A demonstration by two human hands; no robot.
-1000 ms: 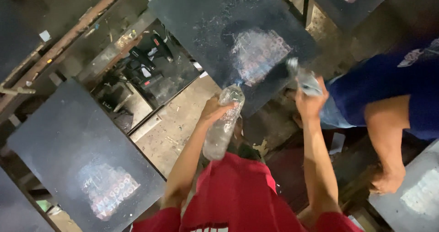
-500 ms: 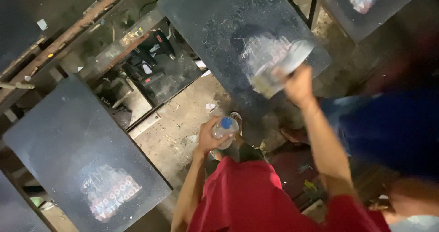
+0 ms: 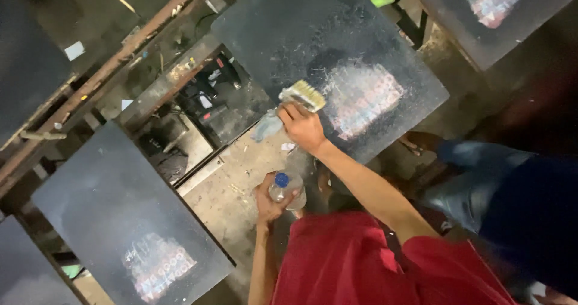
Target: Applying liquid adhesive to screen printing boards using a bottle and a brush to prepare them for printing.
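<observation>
Two things are held: a stiff, light brush (image 3: 303,95) gripped by the right hand (image 3: 304,127) on the dark board (image 3: 289,34); below it, a thin, crushable plastic bottle (image 3: 285,189) clasped around its body by the left hand (image 3: 269,203).

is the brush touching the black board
Touching. In the head view, the right hand presses the brush bristles flat against the black board, with no gap visible.
</observation>
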